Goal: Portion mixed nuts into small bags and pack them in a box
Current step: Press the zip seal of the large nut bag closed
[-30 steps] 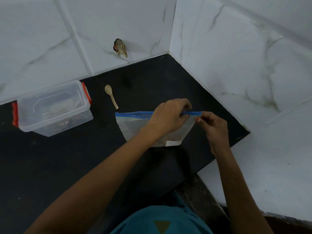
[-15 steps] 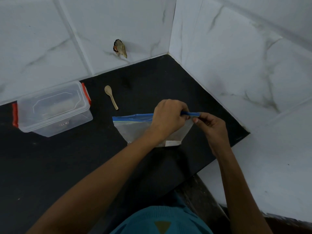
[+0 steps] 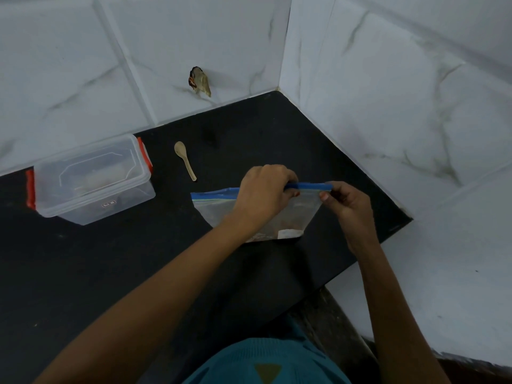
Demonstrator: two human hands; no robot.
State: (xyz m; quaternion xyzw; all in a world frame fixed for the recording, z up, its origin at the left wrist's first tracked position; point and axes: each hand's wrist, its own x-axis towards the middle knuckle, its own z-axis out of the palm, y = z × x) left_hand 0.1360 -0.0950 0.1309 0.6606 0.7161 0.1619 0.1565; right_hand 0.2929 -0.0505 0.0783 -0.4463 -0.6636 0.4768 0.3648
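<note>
A clear zip bag (image 3: pixel 297 212) with a blue seal strip stands on the black counter (image 3: pixel 110 273), nuts dimly visible at its bottom. My left hand (image 3: pixel 261 194) pinches the blue strip near its middle. My right hand (image 3: pixel 347 206) pinches the strip's right end. A clear plastic box (image 3: pixel 91 178) with red clips and its lid on sits at the left. A small wooden spoon (image 3: pixel 185 159) lies between box and bag.
White marble-tiled walls (image 3: pixel 388 92) close the counter at the back and right, forming a corner. A small brown-grey object (image 3: pixel 200 80) is stuck on the back wall. The counter's front edge drops off at the lower right.
My left hand has slid left along the blue strip, away from my right hand. The bag's top has shifted slightly left and lower in view.
</note>
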